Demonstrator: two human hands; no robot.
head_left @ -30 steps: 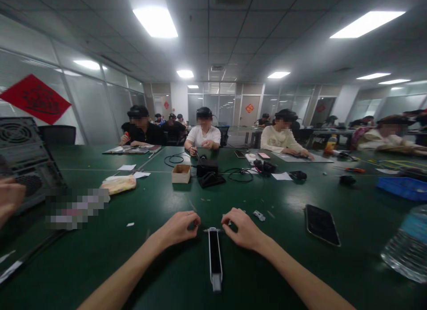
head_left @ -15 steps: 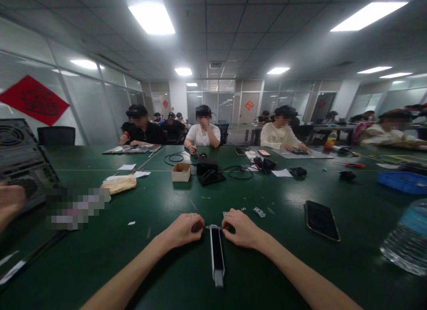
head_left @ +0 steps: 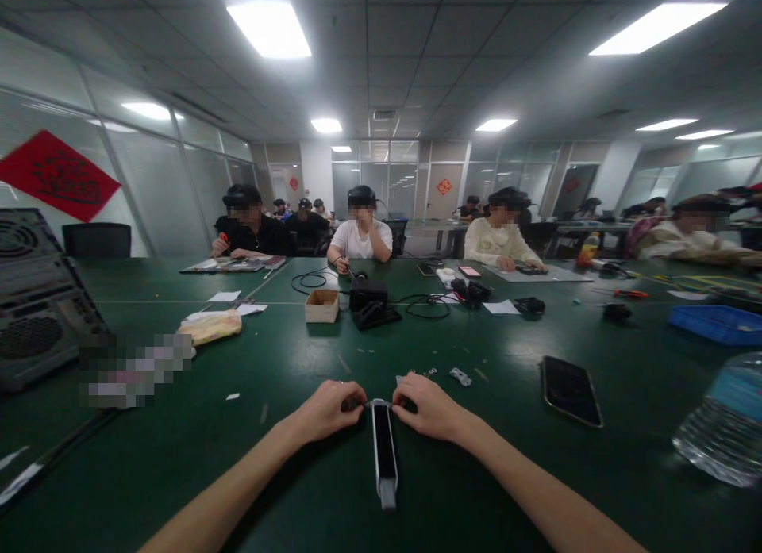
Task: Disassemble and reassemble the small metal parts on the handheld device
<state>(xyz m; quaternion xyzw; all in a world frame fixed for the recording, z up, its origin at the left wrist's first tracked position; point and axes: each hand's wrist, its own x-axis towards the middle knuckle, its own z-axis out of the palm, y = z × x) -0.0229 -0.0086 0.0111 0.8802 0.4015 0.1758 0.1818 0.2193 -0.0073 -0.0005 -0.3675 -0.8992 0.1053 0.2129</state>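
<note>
A long narrow black device with a pale frame [head_left: 384, 452] lies lengthwise on the green table [head_left: 250, 466] in front of me. My left hand [head_left: 329, 409] and my right hand [head_left: 427, 405] rest curled on the table at either side of its far end. Both pinch at that end with fingertips close together. What, if anything, sits between the fingertips is too small to make out. A few tiny metal parts [head_left: 460, 375] lie just beyond my right hand.
A black phone [head_left: 570, 390] lies face down to the right, a water bottle [head_left: 723, 426] at the right edge, a computer case [head_left: 36, 295] at the left. A cardboard box [head_left: 321, 305], black gear with cables [head_left: 370, 305], a blue tray [head_left: 717, 323]. Several people sit across the table.
Both my hands have closed in on the device's far end. The other person's hand at the left edge has gone out of view. The view shifted slightly.
</note>
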